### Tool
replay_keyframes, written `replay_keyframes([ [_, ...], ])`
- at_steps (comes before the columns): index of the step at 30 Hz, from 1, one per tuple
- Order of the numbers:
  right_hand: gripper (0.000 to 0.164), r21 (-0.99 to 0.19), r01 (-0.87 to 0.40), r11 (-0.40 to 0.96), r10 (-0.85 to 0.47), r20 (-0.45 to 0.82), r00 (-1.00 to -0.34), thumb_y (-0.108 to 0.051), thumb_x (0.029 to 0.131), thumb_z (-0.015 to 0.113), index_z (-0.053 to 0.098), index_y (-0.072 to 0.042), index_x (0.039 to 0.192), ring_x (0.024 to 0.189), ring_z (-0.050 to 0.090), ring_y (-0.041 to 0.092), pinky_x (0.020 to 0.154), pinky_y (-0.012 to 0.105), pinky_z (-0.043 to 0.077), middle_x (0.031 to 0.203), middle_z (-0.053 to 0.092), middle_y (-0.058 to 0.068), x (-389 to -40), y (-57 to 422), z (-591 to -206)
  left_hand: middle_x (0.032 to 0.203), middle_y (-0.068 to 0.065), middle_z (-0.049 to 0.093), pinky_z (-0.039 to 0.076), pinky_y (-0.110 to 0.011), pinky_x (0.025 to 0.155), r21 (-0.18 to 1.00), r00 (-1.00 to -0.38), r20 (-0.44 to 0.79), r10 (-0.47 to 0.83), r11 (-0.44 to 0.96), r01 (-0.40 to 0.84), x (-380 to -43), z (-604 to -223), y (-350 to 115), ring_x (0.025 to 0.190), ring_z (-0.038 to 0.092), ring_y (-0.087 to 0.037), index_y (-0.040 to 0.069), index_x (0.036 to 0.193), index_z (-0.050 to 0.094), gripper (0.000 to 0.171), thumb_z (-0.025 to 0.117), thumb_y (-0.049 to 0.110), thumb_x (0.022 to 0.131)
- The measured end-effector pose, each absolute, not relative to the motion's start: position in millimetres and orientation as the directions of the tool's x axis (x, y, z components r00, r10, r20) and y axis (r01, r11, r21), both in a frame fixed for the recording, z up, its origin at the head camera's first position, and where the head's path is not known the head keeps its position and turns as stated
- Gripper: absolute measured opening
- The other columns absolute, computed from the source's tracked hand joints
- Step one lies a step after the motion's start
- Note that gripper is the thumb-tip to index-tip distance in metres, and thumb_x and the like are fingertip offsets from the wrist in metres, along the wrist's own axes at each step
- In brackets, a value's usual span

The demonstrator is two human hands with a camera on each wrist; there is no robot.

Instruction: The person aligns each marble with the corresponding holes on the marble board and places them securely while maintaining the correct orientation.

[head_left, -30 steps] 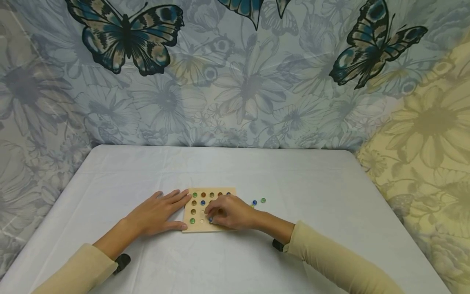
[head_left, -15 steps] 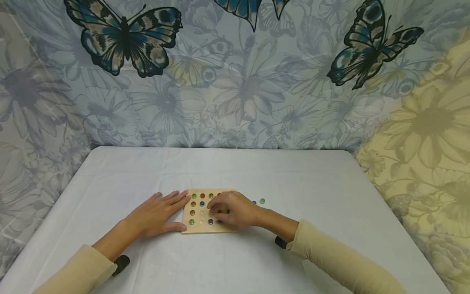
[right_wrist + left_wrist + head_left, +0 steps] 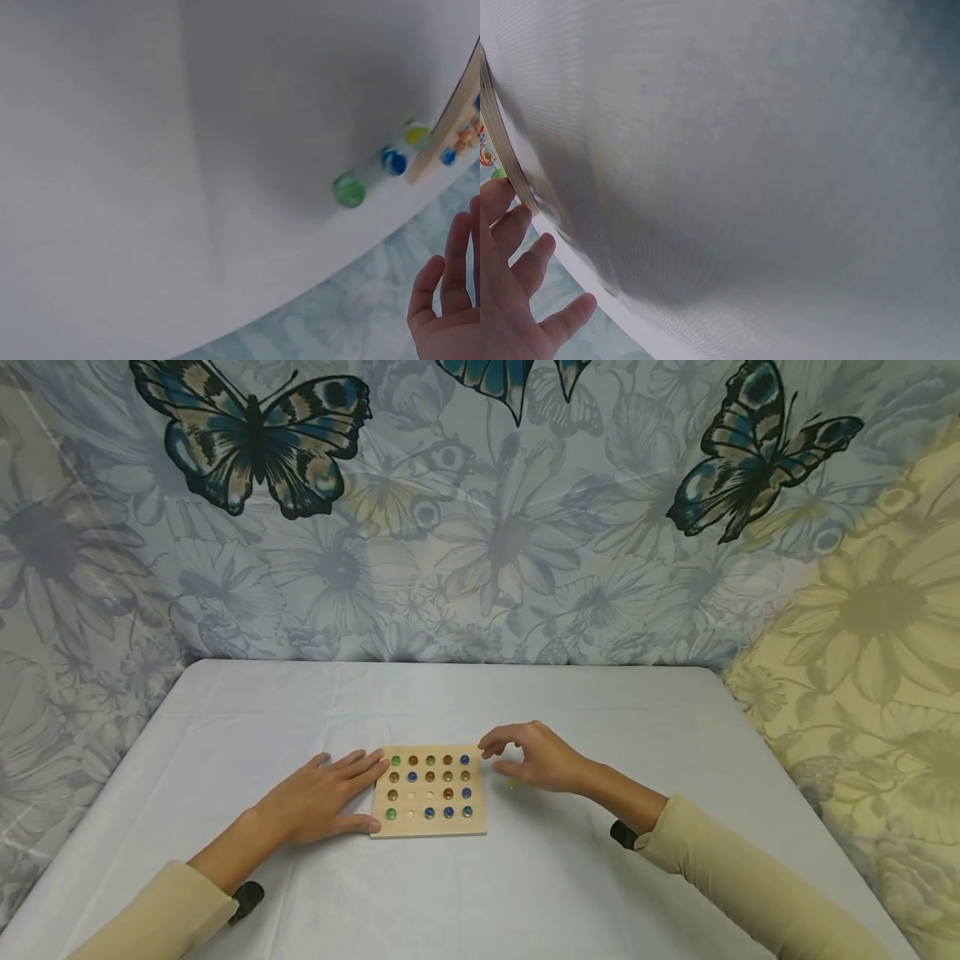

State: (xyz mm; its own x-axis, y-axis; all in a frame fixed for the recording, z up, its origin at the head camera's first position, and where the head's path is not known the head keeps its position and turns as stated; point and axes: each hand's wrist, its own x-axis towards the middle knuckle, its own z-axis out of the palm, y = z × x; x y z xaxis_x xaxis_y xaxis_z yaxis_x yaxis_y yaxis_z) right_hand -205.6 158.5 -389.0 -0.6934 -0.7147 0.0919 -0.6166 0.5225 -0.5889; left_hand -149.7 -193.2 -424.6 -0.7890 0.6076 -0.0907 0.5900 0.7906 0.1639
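Note:
A wooden board (image 3: 438, 828) with rows of round hollows lies on the table. Green, amber, orange and blue marbles fill most hollows; three near the lower left are bare. My left hand (image 3: 315, 797) lies flat, its fingertips and thumb on the board's left edge. Just beyond the right edge hovers my right hand (image 3: 551, 762), thumb and fingers loosely bent and apart, nothing between them. In the right wrist view, loose marbles lie by the board: a green marble (image 3: 349, 190), a blue marble (image 3: 393, 160) and a yellow marble (image 3: 416, 133). The hand hides the green and blue ones from the head view.
A white cloth (image 3: 300, 710) covers the table. Behind it hangs a fabric backdrop (image 3: 510, 543) with butterflies and flowers, reaching down to the table's far edge. Dark wrist cameras, such as the left one (image 3: 247, 900), sit by the sleeves.
My right hand has let go of a blue marble in the bottom row and moved right, off the board to the loose marbles. The left hand has stayed in place.

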Motion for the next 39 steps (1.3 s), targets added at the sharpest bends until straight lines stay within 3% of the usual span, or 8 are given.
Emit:
replay_keyframes([
  [5, 0.028, -0.578, -0.595, 0.559, -0.687, 0.080, -0.722, -0.005, 0.089, 0.074, 0.069, -0.006, 0.116, 0.097, 0.067, 0.014, 0.084, 0.051, 0.051, 0.104, 0.075, 0.000, -210, 178, -394, 0.160, -0.005, 0.033, 0.031, -0.066, 0.107, 0.165, -0.788, -0.090, 0.609, 0.790, 0.591, -149, -425, -193, 0.145, 0.035, -0.032, 0.014, 0.155, 0.037, 0.087, 0.045, 0.073, 0.092],
  [17, 0.029, -0.578, -0.517, 0.631, -0.637, -0.005, -0.771, -0.003, 0.087, 0.074, 0.070, -0.005, 0.116, 0.099, 0.067, 0.018, 0.085, 0.047, 0.051, 0.103, 0.074, -0.001, -212, 208, -406, 0.161, -0.004, 0.033, 0.031, -0.065, 0.107, 0.159, -0.789, -0.091, 0.608, 0.791, 0.591, -150, -426, -193, 0.145, 0.035, -0.032, 0.014, 0.156, 0.037, 0.088, 0.044, 0.074, 0.091],
  [39, 0.027, -0.570, -0.494, 0.657, -0.619, -0.033, -0.785, -0.002, 0.086, 0.075, 0.071, -0.008, 0.112, 0.098, 0.067, 0.014, 0.084, 0.041, 0.050, 0.100, 0.074, -0.006, -214, 221, -418, 0.161, -0.004, 0.032, 0.030, -0.066, 0.108, 0.163, -0.793, -0.100, 0.601, 0.796, 0.582, -150, -426, -193, 0.145, 0.034, -0.032, 0.014, 0.156, 0.037, 0.088, 0.044, 0.074, 0.091],
])
